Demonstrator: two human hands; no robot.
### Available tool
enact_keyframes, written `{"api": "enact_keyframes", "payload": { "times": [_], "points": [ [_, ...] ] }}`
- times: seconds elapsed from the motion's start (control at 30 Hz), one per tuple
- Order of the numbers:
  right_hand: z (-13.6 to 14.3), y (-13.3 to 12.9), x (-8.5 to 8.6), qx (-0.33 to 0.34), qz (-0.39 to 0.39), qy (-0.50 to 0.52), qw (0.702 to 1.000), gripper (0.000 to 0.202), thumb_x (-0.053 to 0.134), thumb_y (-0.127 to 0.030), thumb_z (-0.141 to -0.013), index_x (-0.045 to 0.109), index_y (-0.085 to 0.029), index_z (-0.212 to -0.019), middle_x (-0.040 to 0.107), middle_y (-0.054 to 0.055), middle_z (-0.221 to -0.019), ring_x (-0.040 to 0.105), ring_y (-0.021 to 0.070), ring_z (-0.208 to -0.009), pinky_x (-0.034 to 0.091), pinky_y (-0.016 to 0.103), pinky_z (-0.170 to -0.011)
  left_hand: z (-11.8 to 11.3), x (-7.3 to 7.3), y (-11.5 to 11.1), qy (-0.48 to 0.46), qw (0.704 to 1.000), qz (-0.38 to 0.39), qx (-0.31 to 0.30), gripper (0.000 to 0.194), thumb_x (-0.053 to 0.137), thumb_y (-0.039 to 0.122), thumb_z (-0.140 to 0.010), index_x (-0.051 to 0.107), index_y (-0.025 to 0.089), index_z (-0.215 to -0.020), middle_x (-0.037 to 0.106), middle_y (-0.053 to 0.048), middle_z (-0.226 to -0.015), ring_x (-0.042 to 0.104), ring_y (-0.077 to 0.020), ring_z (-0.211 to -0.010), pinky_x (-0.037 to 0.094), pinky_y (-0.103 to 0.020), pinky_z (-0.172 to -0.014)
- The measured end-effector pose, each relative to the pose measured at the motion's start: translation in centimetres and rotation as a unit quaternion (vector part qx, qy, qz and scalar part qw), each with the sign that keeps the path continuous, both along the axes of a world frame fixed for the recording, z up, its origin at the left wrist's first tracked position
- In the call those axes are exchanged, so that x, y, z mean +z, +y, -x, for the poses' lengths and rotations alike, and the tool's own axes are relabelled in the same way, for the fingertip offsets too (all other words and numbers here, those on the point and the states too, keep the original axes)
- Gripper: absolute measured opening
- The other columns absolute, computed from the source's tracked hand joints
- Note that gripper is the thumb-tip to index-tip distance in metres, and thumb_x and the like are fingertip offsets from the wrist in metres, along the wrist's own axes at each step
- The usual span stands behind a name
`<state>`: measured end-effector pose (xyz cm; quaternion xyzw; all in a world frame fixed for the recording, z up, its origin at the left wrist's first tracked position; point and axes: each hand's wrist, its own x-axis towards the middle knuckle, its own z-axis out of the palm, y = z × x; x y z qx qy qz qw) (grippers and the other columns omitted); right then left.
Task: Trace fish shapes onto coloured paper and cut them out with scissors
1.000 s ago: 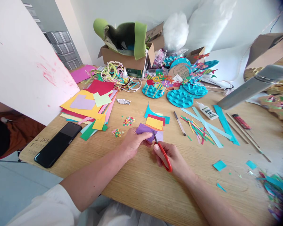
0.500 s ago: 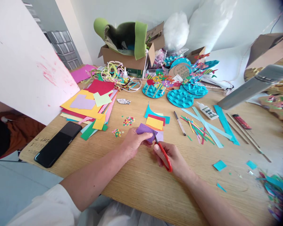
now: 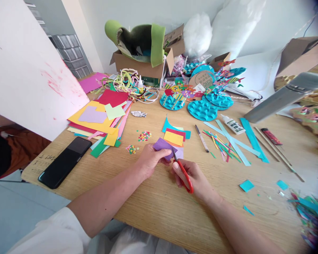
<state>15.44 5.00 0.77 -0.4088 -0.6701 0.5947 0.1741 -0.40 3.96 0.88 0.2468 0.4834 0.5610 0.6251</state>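
Between the thumb and fingers of my left hand (image 3: 153, 159) is a piece of purple paper (image 3: 162, 144). My right hand (image 3: 192, 176) is closed round the red handles of a pair of scissors (image 3: 186, 176). The blades meet the paper's right edge, close to my left thumb; how far they are spread is hard to make out. Just beyond lie a yellow paper piece (image 3: 173, 138), a red one and a blue one, overlapping on the table. A lilac sheet (image 3: 179, 152) shows partly behind the blades. Small heaps of paper dots (image 3: 144, 136) lie left of these.
A black phone (image 3: 65, 162) and stacked coloured paper (image 3: 95, 118) lie on the left. To the right are a pen (image 3: 201, 138), paper strips (image 3: 224, 146), a glue bottle (image 3: 233, 124), sticks and a grey cylinder (image 3: 278, 98). Blue egg-tray discs (image 3: 202, 109) and boxes stand behind.
Hardly anything differs. Both hands, the purple paper and the scissors stay in nearly the same place.
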Motion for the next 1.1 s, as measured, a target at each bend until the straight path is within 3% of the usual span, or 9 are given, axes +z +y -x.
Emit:
{"api": "enact_keyframes", "payload": {
  "times": [1.1],
  "points": [
    [0.01, 0.08, -0.25, -0.002, 0.002, -0.011, 1.000, 0.056, 0.048, -0.074, -0.080, 0.048, -0.020, -0.066, 0.051, -0.002, -0.046, 0.042, 0.0093, -0.040, 0.030, 0.023, -0.041, 0.03, -0.15, -0.07, 0.006, 1.000, -0.004, -0.013, 0.021, 0.075, 0.028, -0.059, 0.068, 0.012, -0.072, 0.065, -0.003, -0.064, 0.058, -0.0122, -0.056, 0.047, -0.025, -0.055]
  ]
}}
